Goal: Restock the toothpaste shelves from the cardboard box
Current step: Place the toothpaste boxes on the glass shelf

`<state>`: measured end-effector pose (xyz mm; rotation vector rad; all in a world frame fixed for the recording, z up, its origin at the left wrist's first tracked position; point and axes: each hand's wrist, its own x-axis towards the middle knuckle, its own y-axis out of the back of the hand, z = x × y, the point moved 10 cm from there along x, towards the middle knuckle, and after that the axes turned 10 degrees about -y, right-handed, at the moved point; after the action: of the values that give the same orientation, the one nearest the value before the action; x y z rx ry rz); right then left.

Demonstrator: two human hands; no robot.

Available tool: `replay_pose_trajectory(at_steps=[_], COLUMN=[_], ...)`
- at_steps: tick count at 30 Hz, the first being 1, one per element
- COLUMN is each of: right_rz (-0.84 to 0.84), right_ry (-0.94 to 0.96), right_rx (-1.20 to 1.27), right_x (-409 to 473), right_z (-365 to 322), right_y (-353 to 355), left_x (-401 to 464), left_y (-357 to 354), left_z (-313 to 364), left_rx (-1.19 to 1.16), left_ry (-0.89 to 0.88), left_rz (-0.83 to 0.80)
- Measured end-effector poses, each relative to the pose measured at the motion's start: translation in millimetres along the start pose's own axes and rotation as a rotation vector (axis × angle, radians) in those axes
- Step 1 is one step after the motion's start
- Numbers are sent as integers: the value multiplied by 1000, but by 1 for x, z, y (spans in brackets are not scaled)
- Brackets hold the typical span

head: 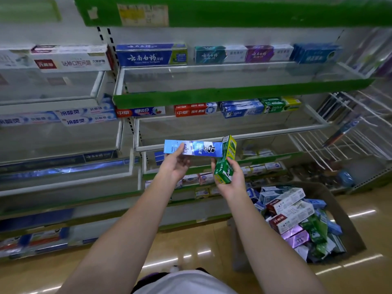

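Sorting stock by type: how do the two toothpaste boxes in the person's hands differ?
The blue box lies level, held by the left hand; the green box stands nearly on end in the right hand. Blue shows its long face, green mostly a narrow side. Both are long cartons, touching at one end.

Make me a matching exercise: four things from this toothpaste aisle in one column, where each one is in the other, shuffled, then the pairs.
Things
1. blue Darlie box
2. green Darlie box
3. purple boxes
4. red-and-white boxes

Places
A. in the cardboard box on the floor
B. held in the left hand
C. on the middle shelf, at the back
D. gripped in the right hand

Pairs: 1-B, 2-D, 3-A, 4-C
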<state>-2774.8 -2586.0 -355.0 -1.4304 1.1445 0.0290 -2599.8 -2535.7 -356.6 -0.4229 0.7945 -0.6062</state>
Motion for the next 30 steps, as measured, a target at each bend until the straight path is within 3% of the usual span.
replay_pose_trajectory(at_steps=[11,16,30], right_rz=[-10,-73,-66], right_ry=[219,236,202], right_rx=[195,288,89], right_x=[5,12,33], right_z=[-56,-56,-75], right_y=[-18,-26,-29], left_x=[26,33,47], left_y=[-67,-73,-103], left_z=[1,5,-21], left_rx=[-93,16,223], left_ry=[145,211,232], left_rz=[-153,-221,-281])
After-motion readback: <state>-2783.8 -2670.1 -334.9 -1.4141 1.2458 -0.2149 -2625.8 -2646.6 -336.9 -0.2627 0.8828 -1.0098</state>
